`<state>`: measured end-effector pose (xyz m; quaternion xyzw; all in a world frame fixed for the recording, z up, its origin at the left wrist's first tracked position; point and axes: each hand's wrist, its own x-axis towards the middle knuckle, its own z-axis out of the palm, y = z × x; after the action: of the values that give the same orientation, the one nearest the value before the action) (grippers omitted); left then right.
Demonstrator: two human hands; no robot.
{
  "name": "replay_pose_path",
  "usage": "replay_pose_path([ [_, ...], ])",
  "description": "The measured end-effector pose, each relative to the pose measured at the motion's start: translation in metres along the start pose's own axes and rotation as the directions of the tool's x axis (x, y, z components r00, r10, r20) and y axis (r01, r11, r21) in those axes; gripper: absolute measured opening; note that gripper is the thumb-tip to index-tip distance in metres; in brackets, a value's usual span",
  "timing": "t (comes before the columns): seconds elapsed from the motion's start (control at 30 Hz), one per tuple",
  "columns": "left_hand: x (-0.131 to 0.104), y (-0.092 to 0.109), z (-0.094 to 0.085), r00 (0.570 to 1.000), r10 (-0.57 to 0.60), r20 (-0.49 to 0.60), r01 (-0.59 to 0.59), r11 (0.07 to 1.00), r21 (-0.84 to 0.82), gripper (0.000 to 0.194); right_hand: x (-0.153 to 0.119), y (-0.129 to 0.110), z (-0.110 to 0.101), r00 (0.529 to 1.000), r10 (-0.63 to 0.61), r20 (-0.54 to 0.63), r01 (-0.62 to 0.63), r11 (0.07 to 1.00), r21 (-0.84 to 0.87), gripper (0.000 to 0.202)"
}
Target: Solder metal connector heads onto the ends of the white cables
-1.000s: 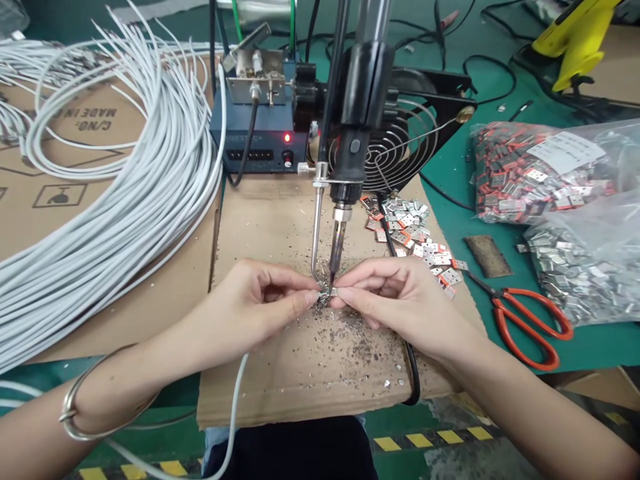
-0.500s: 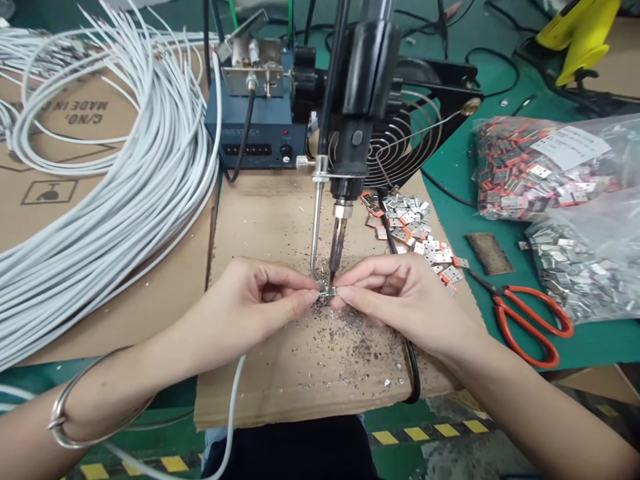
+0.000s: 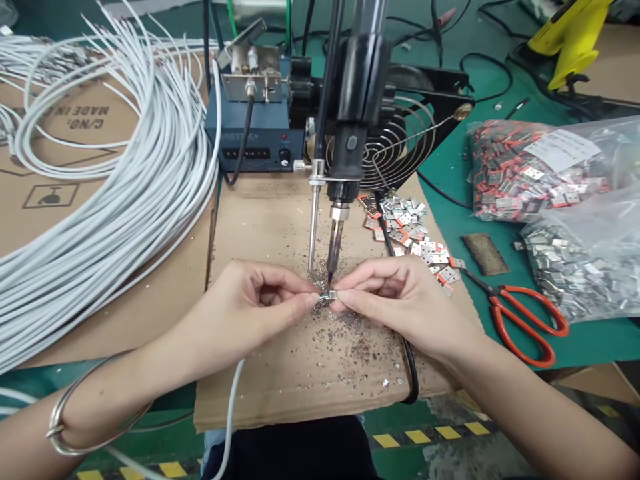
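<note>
metal connector (image 3: 333,294): one, at the soldering iron (image 3: 346,143) tip, pinched by the right hand (image 3: 400,290).
white cable (image 3: 233,407): one, its wire end pinched by the left hand (image 3: 270,300); joint seemingly under way, completion unclear.
loose connectors (image 3: 434,252): heaped rightward, no cables attached.
cable bundle (image 3: 150,170): leftward, apparently still to do.

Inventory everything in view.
Cables: many, white, left
Soldering iron: one, black, centre
Tube: one, silver, centre
Control box: one, blue, rear
Fan: one, black, rear
Spool: one, silver, rear
Cardboard: several, brown, throughout
Loose connectors: many, silver-orange, right
Bags: two, clear, right
Pad: one, brown, right
Cutters: one, orange-handled, right
Tool: one, yellow, top right
Bracelet: one, silver, left
Held connector: one, silver, centre
Left grip: one, bare, pinching cable
Right grip: one, bare, pinching connector
</note>
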<state>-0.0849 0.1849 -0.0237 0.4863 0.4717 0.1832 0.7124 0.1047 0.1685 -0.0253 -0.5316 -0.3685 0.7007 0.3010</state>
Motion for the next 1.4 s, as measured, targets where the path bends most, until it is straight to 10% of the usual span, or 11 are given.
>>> replay_pose_path([
  [0.9, 0.0000, 0.0037, 0.0035, 0.995, -0.068, -0.067, 0.068, 0.998, -0.003, 0.012, 0.0043, -0.0008, 0.0027, 0.998, -0.027, -0.052, 0.021, 0.993, -0.120, 0.007],
  [1.4, -0.0016, -0.0032, 0.0020, 0.992, 0.114, -0.062, -0.105, 0.986, 0.133, 0.008, 0.0022, 0.0036, -0.0007, 0.998, -0.067, 0.017, 0.068, 0.995, -0.068, 0.011],
])
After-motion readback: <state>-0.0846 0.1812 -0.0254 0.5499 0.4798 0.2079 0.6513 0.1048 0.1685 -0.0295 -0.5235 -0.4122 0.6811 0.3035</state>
